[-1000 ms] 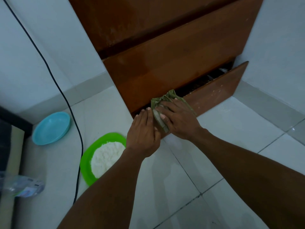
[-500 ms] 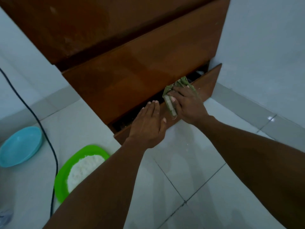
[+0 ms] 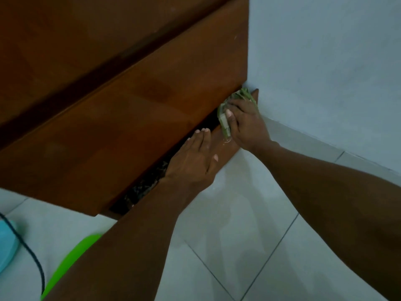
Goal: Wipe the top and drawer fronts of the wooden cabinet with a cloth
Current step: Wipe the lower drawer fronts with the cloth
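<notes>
Nearest the camera, two bare forearms reach out over the pale tiled floor [image 3: 249, 246], with a green plate [image 3: 69, 260], a black cable [image 3: 26, 244] and the edge of a light blue dish [image 3: 6, 246] low at the left. The left hand [image 3: 193, 158] lies flat and open, fingers together, against the front of the bottom drawer [image 3: 221, 146], which stands slightly pulled out so that a dark gap shows above it. Just beyond, the right hand [image 3: 245, 122] is closed around a bunched green cloth [image 3: 227, 109], pressing it on that drawer's top edge at its far right end, close to the wall [image 3: 325, 61]. Beyond rise the upper drawer fronts of the wooden cabinet [image 3: 130, 101]; its top is out of view. Judging by this, the wipe seems to be at the lowest drawer, late in the job, though whether the higher fronts and the top are done cannot be told. No brand, label or writing can be read anywhere.
</notes>
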Available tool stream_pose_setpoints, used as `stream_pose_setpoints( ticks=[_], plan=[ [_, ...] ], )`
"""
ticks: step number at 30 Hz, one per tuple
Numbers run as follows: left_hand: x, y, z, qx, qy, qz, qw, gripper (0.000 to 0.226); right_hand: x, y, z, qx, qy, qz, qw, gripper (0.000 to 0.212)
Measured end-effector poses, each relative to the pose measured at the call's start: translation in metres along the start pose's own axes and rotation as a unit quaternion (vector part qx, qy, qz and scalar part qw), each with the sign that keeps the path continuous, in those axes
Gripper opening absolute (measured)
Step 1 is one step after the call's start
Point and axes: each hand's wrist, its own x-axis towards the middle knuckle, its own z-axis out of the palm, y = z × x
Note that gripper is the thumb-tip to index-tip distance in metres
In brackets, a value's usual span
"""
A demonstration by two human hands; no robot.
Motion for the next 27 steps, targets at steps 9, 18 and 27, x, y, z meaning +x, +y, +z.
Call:
stream_pose_setpoints(
  ticks=[9,18,27],
  plan=[
    [0.013,-0.001,0.002,0.045,-0.047,0.038,0.997,0.077,0.017,0.026,0.005,0.032,0.061,0.083,0.994,0.036],
    [-0.058,-0.03,-0.019,0.138,-0.109,0.124,0.977,0.068,-0.006,-0.051,0.026,0.169,0.314,0.334,0.873,0.038],
    [-0.147,-0.06,-0.042,0.253,-0.121,0.13,0.951,0.07,-0.083,-0.161,0.054,0.269,0.267,0.454,0.806,0.034]
  ],
)
